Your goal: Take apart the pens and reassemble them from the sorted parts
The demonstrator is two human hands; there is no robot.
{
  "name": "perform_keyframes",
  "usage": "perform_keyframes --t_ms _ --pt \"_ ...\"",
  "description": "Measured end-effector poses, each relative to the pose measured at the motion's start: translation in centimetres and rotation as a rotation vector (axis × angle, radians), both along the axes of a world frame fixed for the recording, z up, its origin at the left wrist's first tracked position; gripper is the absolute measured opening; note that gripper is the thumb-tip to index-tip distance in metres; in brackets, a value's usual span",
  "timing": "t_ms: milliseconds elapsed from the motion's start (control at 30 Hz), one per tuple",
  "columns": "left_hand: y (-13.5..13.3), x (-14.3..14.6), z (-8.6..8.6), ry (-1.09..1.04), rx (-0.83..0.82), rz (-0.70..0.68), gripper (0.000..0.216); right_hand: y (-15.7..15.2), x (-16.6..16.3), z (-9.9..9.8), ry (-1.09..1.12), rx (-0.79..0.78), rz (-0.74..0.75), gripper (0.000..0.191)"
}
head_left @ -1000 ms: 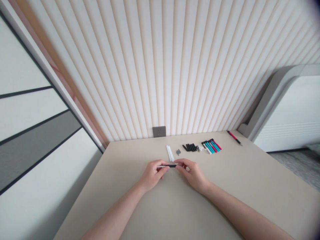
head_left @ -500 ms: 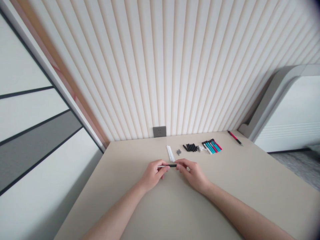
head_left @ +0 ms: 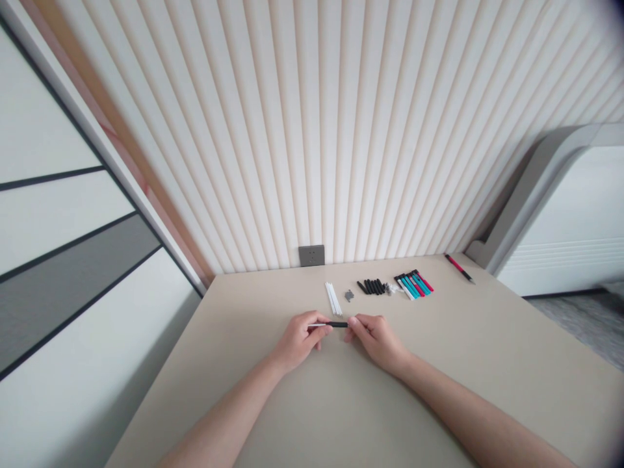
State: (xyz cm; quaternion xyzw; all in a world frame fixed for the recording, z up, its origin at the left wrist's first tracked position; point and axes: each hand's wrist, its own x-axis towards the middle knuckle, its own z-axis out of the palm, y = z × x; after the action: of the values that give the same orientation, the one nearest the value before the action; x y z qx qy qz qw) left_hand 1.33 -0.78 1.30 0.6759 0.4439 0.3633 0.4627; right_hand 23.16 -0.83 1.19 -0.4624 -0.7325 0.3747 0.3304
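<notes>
My left hand is closed in a pinch around a white pen refill, where it runs into a black pen grip. The grip lies level, just above the table. At its right end, the thumb and forefinger of my right hand are pressed together at the tip; whether a small part sits between them is hidden. Just beyond my hands lies a bundle of white refills. To its right are small grey pieces and a row of black pen grips.
Small clear and metallic parts lie beside colored pen barrels in white, teal and red. A red and black pen rests near the table's back right corner. Behind the table stands a ribbed wall with a grey socket.
My right hand's fingers have slid a little to the right and drawn together, baring more of the black grip. The left hand keeps nearly the same place.
</notes>
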Motion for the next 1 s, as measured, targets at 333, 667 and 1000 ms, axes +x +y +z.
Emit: perform_keyframes --t_ms 333,667,1000 --pt "0.14 -0.09 -0.15 0.003 0.014 0.051 0.029 0.1 -0.15 -0.24 0.036 0.094 -0.082 0.03" --pt "0.12 -0.08 0.13 0.023 0.038 0.061 0.029 0.07 -0.17 0.04 0.031 0.121 -0.056 0.034" --pt "0.07 -0.07 -0.23 0.013 0.034 0.042 0.03 0.3 -0.04 0.0 -0.007 0.084 -0.071 0.037"
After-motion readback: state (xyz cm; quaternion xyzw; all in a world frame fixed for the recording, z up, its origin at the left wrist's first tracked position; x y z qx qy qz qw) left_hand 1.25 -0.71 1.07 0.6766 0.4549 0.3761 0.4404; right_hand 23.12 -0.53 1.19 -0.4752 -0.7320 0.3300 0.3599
